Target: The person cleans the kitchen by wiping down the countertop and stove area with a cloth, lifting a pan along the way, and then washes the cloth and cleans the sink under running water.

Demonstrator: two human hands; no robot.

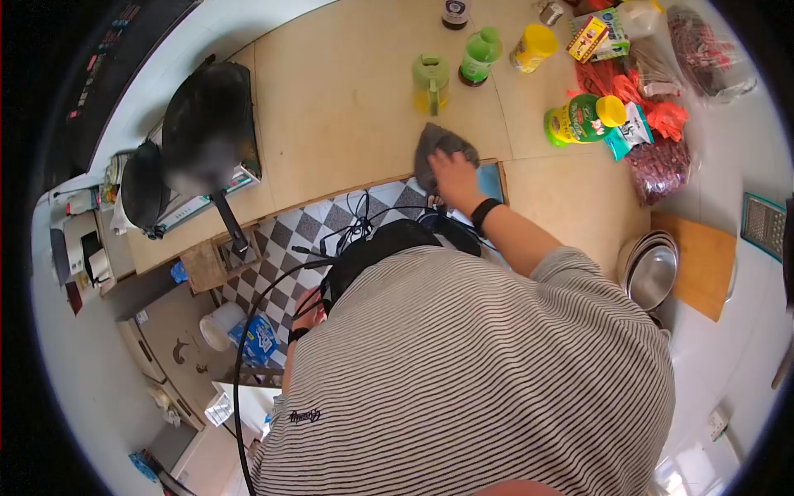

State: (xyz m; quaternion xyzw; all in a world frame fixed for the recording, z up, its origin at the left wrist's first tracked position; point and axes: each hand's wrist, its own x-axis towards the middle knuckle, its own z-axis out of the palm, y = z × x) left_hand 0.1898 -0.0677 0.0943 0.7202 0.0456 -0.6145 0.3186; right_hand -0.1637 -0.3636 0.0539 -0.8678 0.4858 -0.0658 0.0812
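Note:
A dark grey cloth (436,149) lies bunched at the front edge of the pale counter (331,107). My right hand (456,179) rests on top of it, fingers bent over the fabric and pressing it down. A green-lidded jug (431,83) stands just beyond the cloth, with a green-capped bottle (480,56) beside it. My left hand (308,309) hangs low by my side, partly hidden by my body and black cables; its fingers cannot be made out.
Two dark pans (207,124) sit at the left. A yellow-lidded tub (534,47), a green and yellow bottle (584,120) and several bags are at the right, above metal bowls (652,277) and a wooden board (705,269). Cables (357,223) hang near the counter's front edge.

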